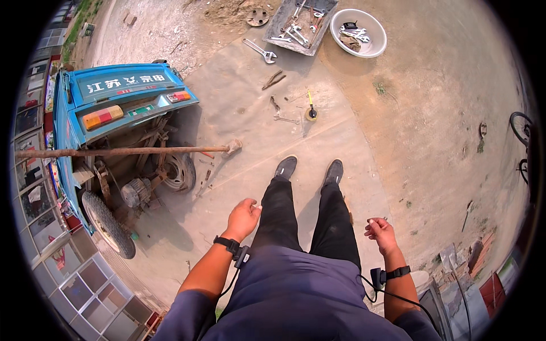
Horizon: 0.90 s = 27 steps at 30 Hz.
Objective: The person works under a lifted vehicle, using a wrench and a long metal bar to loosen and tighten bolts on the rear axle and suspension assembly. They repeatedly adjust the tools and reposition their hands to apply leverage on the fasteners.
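Note:
My left hand (pixel 244 219) hangs beside my left thigh, its fingers loosely bent and slightly apart, with nothing visible in it. On the other side, my right hand (pixel 381 234) is held away from my right leg with its fingers curled in. A tiny dark thing shows at those fingertips, too small to name. Neither hand touches a tool. On the ground ahead lie an adjustable wrench (pixel 260 51), pliers (pixel 273 80), a spanner (pixel 286 120) and a round black-and-yellow object (pixel 310 112) with a yellow strip standing up from it.
At left, a blue vehicle (pixel 122 85) stands raised with its rear wheel (pixel 108 224) and axle exposed. A long rusty bar (pixel 125 152) crosses in front of it. Ahead are a grey tray (pixel 274 35) of wrenches and a white basin (pixel 375 48) with tools. Rubble (pixel 480 256) lies at right.

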{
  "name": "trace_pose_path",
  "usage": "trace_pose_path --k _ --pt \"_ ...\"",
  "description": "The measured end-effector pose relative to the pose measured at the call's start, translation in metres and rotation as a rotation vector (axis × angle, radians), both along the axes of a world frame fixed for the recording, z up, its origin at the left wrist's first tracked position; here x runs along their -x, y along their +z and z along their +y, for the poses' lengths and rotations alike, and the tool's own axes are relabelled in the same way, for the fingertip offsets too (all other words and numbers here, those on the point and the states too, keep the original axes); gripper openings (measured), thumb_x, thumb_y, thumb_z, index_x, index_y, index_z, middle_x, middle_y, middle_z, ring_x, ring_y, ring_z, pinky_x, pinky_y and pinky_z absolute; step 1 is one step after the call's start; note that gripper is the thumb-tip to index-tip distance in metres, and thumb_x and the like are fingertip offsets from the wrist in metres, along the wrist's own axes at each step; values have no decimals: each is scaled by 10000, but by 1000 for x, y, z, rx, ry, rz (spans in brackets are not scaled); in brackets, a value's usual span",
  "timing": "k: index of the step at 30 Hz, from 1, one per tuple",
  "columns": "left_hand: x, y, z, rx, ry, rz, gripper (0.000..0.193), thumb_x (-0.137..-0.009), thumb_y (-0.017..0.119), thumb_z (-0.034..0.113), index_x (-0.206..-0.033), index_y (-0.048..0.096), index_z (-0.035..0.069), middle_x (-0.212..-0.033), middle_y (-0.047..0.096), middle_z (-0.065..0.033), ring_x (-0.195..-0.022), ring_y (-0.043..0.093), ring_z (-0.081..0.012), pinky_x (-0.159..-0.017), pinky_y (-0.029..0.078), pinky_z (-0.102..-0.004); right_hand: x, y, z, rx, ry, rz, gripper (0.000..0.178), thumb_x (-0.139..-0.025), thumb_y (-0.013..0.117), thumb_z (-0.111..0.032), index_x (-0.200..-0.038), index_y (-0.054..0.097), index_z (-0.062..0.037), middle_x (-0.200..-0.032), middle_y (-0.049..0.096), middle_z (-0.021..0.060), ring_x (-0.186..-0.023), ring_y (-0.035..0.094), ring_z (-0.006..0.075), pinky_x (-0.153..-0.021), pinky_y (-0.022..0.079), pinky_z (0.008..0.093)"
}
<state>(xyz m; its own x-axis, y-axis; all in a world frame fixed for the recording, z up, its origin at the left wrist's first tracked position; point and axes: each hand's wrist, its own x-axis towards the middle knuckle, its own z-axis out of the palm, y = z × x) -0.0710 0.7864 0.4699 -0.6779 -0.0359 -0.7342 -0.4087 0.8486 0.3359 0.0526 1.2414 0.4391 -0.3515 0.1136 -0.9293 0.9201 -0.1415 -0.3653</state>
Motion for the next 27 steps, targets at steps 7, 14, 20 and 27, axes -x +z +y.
trace_pose_path --k 7,14,20,27 --pt "-21 11 64 -16 111 -3 359 -938 617 301 -1141 639 6 -947 703 -145 -952 659 -319 -851 513 -421 15 6 102 -89 38 -13 288 -952 669 -318 -1088 657 -65 -883 700 57 -712 672 142 -629 505 271" --pt "-17 8 83 4 185 -9 372 -936 622 303 -1153 638 1 -958 704 -146 -943 663 -308 -848 513 -408 36 -2 132 -75 59 -42 242 -959 657 -278 -1042 666 -51 -859 699 47 -691 654 128 -612 490 260" --pt "3 -1 79 20 214 -39 367 -925 638 297 -1148 648 5 -956 702 -149 -924 668 -309 -834 520 -407 94 2 115 -47 100 -32 253 -959 654 -281 -1044 673 -44 -865 695 46 -715 659 125 -626 495 264" --pt "73 -14 81 -12 235 1 330 -926 649 266 -1133 649 10 -945 702 -152 -891 672 -306 -810 528 -404 187 -7 119 -75 203 -18 294 -955 672 -321 -1100 664 -65 -907 691 40 -753 665 136 -664 501 273"
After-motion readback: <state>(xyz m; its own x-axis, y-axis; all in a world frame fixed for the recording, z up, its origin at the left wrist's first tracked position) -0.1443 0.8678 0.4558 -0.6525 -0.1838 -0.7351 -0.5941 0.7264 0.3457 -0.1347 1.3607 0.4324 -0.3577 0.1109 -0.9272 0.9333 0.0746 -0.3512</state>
